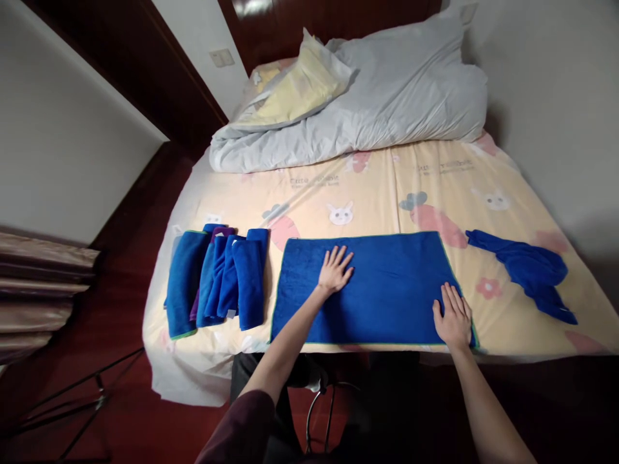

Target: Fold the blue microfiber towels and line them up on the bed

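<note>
A blue towel (387, 283) with a thin green edge lies spread flat near the front edge of the bed. My left hand (335, 269) rests on it left of its middle, palm down with fingers spread. On the towel's right end lies my right hand (453, 317), flat, fingers stretched out and close together, thumb a little apart. Several rolled or folded towels (249, 283), blue with some purple, lie side by side to the left. A crumpled blue towel (532, 267) lies to the right.
The bed (372, 193) has a yellow sheet with rabbits and carrots. A bunched white quilt (396, 96) covers its far end. Striped curtains (39, 290) hang at the far left, and thin dark stand legs (72, 412) reach over the floor at the lower left.
</note>
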`<state>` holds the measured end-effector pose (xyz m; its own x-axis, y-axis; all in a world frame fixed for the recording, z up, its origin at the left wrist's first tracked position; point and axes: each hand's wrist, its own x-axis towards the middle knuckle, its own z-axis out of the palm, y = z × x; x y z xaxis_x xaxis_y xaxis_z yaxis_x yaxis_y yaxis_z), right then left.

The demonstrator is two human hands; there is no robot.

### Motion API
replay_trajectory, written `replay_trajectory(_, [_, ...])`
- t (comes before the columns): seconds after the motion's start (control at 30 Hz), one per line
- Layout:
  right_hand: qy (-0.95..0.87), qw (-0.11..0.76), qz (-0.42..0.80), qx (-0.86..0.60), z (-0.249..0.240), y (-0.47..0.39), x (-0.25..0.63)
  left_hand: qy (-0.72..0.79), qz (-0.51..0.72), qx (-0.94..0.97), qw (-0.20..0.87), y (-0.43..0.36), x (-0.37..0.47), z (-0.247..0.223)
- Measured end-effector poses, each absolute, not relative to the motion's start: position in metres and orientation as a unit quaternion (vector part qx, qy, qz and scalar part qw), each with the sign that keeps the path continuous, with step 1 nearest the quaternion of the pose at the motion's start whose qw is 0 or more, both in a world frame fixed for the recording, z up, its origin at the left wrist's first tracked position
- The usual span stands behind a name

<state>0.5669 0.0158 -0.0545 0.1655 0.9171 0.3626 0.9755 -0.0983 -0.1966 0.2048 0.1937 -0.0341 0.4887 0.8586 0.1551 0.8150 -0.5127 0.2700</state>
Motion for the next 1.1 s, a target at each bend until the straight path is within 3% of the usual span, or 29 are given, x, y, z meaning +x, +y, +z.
replay_trajectory(0.13, [-0.642,0.195,-0.066,-0.739,-0.054,0.016,0.567,0.615,0.156,0.771,0.056,0.222,0.119,-0.039])
replay_trajectory(0.27, [-0.641,0.181,-0.058,-0.744,-0.048,0.017,0.563,0.647,0.144,0.747,0.056,0.238,0.063,-0.039])
replay_trajectory(0.67, [-0.596,0.067,-0.018,-0.800,-0.021,0.042,0.523,0.659,0.174,0.727,0.081,0.237,0.068,-0.037])
replay_trajectory(0.93, [-0.742,0.138,0.126,-0.644,0.001,0.169,0.316,0.658,0.187,0.725,0.078,0.236,0.071,-0.034])
replay_trajectory(1.1, [-0.768,0.130,0.140,-0.612,-0.018,0.188,0.329,0.653,0.198,0.730,0.050,0.235,0.074,-0.032])
